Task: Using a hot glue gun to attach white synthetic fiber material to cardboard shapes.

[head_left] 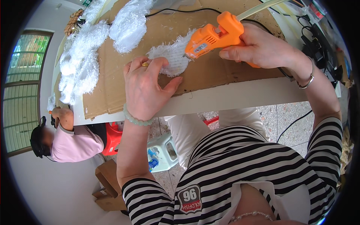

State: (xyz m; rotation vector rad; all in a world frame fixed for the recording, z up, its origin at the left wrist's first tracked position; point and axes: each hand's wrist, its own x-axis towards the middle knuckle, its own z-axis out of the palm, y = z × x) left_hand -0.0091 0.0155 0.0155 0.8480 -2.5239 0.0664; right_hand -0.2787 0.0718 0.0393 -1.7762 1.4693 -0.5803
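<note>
- Right grip (264, 47): clenched around the handle of an orange plastic glue gun (213, 39), from whose rear a long translucent glue stick (259, 10) projects.
- Glue gun: nozzle directed at the right part of a white, fringed, soft-looking fabric piece (175, 62); whether the tip touches the fabric cannot be told.
- Left grip (144, 88): unclenched, thumb spread apart, fingers laid over the left end of the fabric piece.
- Fabric piece: lies between the two grips on a flat brown cardboard sheet (228, 71), which covers much of the white surface (228, 93).
- Handling, as judged: the fabric should be light, limp and easily shifted, best held flat by its edge, clear of the nozzle; the gun should be stiff and moderately light, held only by its handle, since the nozzle is probably hot.
- Left background: further white fluffy pieces (129, 28).
</note>
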